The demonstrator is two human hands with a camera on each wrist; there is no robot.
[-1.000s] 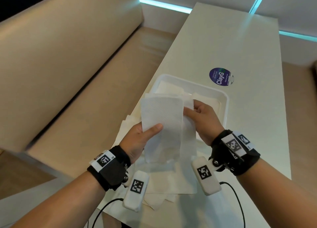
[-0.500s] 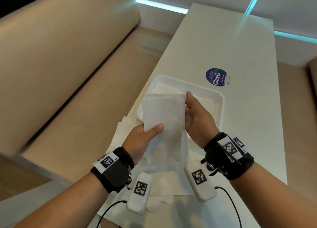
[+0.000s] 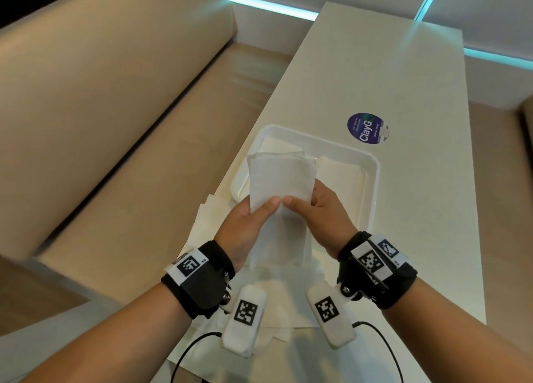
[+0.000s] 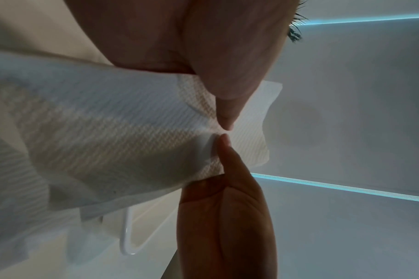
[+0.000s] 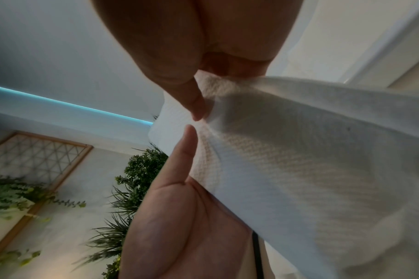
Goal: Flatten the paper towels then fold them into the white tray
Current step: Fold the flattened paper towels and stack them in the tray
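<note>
A white paper towel (image 3: 281, 177) folded into a narrow strip stands upright above the near left corner of the white tray (image 3: 373, 180). My left hand (image 3: 259, 212) pinches its left side and my right hand (image 3: 302, 206) pinches its right side, the two thumbs almost touching on the front. The fingers behind the towel are hidden. In the left wrist view the paper towel (image 4: 108, 132) spreads left of both thumbs, with the tray rim (image 4: 125, 236) below. In the right wrist view the paper towel (image 5: 299, 151) hangs to the right.
Folded towels (image 3: 340, 175) lie inside the tray. Several flat paper towels (image 3: 282, 296) lie on the white table (image 3: 403, 79) under my wrists. A round purple sticker (image 3: 366, 128) sits beyond the tray. A beige bench (image 3: 115, 123) runs along the table's left edge.
My right hand has slid from the towel's upper right edge down to its middle, so its thumb now sits beside the left thumb. The towel is a narrower strip.
</note>
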